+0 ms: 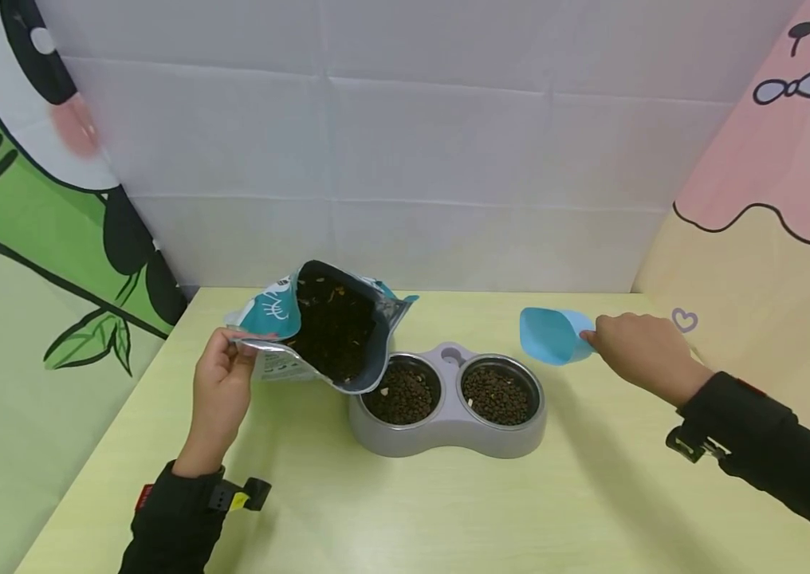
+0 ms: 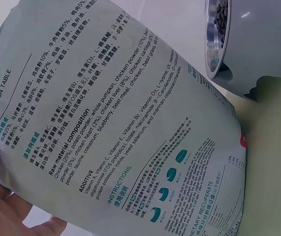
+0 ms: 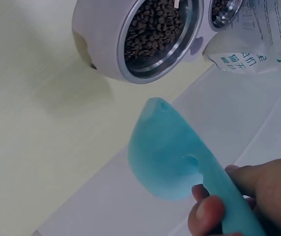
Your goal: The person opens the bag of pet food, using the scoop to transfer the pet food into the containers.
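Observation:
My left hand [image 1: 222, 391] pinches the top edge of an open pet food bag [image 1: 272, 312], whose mouth is turned toward me and shows dark kibble inside. Printed text covers the bag's pale back [image 2: 110, 123] in the left wrist view. My right hand [image 1: 645, 355] grips the handle of a light blue scoop [image 1: 554, 335], held to the right of the bowls. No kibble shows in the scoop. Between the hands stands a grey double pet bowl [image 1: 448, 430]. Brown kibble lies in both its left metal bowl [image 1: 405, 395] and right metal bowl [image 1: 498, 396].
The pale yellow table [image 1: 405, 510] holds the bowl unit and bag. A white sheet wall [image 1: 434, 159] rises behind its far edge. Cartoon-printed panels, green [image 1: 10, 335] on the left and pink and beige [image 1: 771, 159] on the right, flank the table.

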